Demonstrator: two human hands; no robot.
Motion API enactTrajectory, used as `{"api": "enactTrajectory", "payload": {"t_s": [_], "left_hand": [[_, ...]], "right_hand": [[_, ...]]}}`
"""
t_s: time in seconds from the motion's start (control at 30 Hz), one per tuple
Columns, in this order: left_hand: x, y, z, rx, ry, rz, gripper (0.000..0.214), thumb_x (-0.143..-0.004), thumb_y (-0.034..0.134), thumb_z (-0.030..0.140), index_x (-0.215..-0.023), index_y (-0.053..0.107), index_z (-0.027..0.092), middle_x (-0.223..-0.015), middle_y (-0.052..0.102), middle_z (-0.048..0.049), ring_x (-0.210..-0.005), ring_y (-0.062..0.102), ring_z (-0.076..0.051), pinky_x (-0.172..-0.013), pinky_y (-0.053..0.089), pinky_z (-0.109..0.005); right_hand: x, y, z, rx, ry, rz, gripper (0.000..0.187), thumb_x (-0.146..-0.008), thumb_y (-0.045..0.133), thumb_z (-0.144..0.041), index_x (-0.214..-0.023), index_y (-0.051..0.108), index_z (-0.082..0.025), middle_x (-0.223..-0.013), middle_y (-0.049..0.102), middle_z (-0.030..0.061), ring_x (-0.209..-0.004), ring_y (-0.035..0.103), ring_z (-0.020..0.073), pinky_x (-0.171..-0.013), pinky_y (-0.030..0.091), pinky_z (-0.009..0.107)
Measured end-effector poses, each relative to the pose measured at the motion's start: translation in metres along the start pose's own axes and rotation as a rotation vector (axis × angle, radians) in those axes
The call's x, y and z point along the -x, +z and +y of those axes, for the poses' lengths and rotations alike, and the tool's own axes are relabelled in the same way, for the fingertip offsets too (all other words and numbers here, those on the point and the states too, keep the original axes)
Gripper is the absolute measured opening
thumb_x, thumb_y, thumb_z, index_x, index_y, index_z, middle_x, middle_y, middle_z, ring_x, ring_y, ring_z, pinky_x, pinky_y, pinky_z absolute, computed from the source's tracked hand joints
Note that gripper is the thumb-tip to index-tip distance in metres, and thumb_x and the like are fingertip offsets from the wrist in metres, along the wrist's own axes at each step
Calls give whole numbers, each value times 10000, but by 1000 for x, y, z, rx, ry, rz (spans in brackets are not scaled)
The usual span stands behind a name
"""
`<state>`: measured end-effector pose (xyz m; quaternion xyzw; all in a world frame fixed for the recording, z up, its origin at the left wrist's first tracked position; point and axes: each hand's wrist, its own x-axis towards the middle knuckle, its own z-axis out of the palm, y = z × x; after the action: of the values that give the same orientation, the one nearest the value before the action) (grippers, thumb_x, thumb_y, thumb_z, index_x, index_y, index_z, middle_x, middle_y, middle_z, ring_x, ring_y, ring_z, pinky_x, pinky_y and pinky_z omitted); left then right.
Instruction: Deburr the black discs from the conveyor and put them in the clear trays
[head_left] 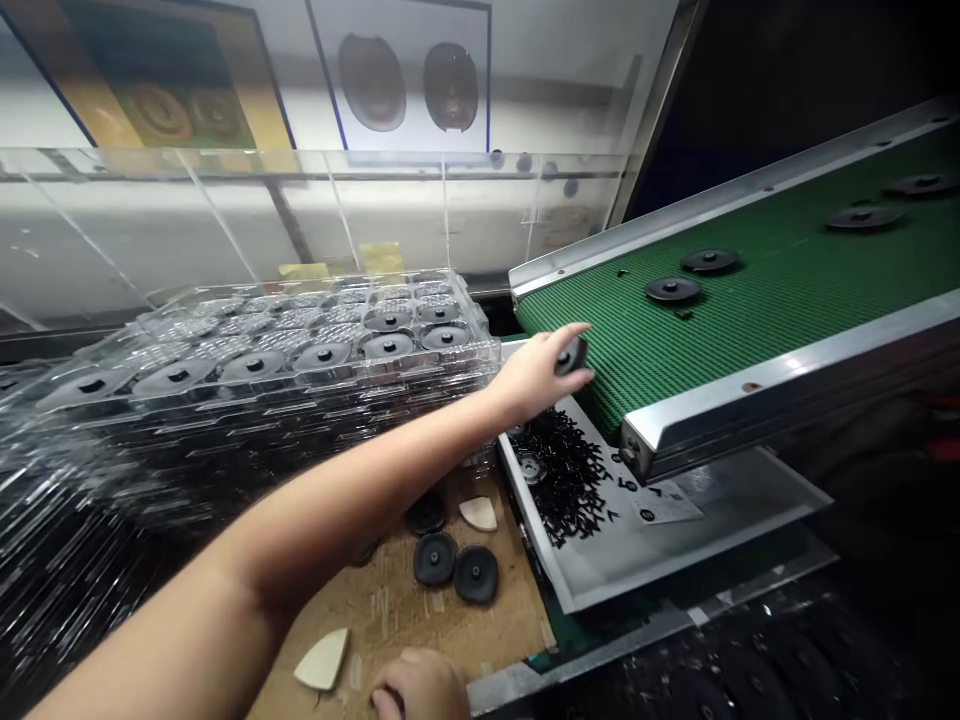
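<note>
Disc (571, 355), black and seen nearly edge-on, is being pinched in the narrowly closed fingers of the left hand (534, 375), its long axis slanting up toward the right. It is sitting just above the near end of a green ribbed conveyor belt (757, 280), inside a steel side rail (780, 375). Further black discs (671, 290) are lying flat along the belt, hubs upward. Below the belt, a metal tray (697, 530) is holding a heap of small black parts (559, 475). The right hand (420, 685) is curling at the lower edge of the head view, on a wooden board (517, 620); whether it is holding anything cannot be told. Two black discs (455, 565) and cream wedge-shaped pieces (322, 660) are lying on the board. To the left, a stack of clear plastic blister trays (225, 400) is carrying black discs in its pockets, while a transparent panel (225, 225) is standing behind it, before wall posters (409, 75).
</note>
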<state>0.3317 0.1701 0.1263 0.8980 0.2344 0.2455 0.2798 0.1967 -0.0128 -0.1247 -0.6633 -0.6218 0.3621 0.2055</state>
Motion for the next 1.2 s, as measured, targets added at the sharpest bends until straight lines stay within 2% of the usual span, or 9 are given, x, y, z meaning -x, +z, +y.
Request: {"api": "enactTrajectory", "payload": {"t_s": [0.13,0.23,0.4,0.5,0.63,0.73,0.97,1.1,1.2], "left_hand": [[92,1,0,204,60,-6,979,-670,789,290,-1473,233,241,-1255,599,-131,-1163,559,-280,-1022,422,-406],[157,5,-13,380,-29,1,1079,-635,818,309,-1492,162,313,-1242,619,-113,-1124,591,-288,-1024,412,-419],[234,1,-28,368,-147,102,1111,-653,812,277,-1486,87,401,-1289,604,-100,-1168,572,-281,-1024,413,-404],[265,-5,-31,273,-207,127,1071,-678,794,273,-1476,98,434,-1311,594,-99,-1182,571,-286,-990,446,-402],[296,-9,-33,160,-215,189,1017,-710,767,263,-1453,114,494,-1310,597,-79,-1126,603,-264,-912,500,-375],[316,-12,-34,129,-227,233,1000,-728,748,233,-1451,110,501,-1304,604,-70,-1090,615,-245,-919,497,-372],[355,-21,-36,183,-281,341,1017,-703,769,225,-1448,135,502,-1293,625,-50,-1098,621,-252,-921,502,-370],[381,-26,-38,312,-307,344,984,-704,765,197,-1448,186,484,-1386,554,-50,-1206,563,-260,-1020,444,-383],[403,-25,-37,494,-408,455,952,-705,765,163,-1424,244,506,-1466,471,-15,-1268,516,-237,-1078,390,-356]], "right_hand": [[2,1,1,-120,-21,17,55,-735,675,-218,-745,722,-245,-838,728,26,-861,665,226,-768,477,308],[8,-5,2,-279,-37,15,117,-846,637,-280,-792,676,-183,-835,691,20,-845,646,181,-789,502,336],[25,-55,7,-616,7,57,358,-956,460,-464,-1027,598,-142,-802,628,1,-604,579,97,-572,502,256],[32,-93,0,-786,24,138,561,-978,189,-571,-1188,530,-178,-710,603,-11,-535,525,103,-548,458,253],[32,-111,-29,-914,15,108,488,-836,561,-593,-1087,619,-180,-694,608,-2,-537,497,109,-515,396,239],[28,-103,-47,-978,30,56,410,-841,579,-541,-941,666,-154,-603,584,-2,-511,471,111,-495,363,238],[26,-81,-65,-946,56,-65,477,-869,501,-599,-983,649,-160,-556,532,-34,-492,437,99,-520,362,237],[25,-73,-79,-873,34,-191,446,-807,613,-574,-626,601,-166,-511,480,-37,-505,432,96,-529,348,234],[25,-60,-91,-866,49,-276,509,-800,591,-612,-555,530,-170,-499,501,-25,-477,413,86,-500,324,225]]}}
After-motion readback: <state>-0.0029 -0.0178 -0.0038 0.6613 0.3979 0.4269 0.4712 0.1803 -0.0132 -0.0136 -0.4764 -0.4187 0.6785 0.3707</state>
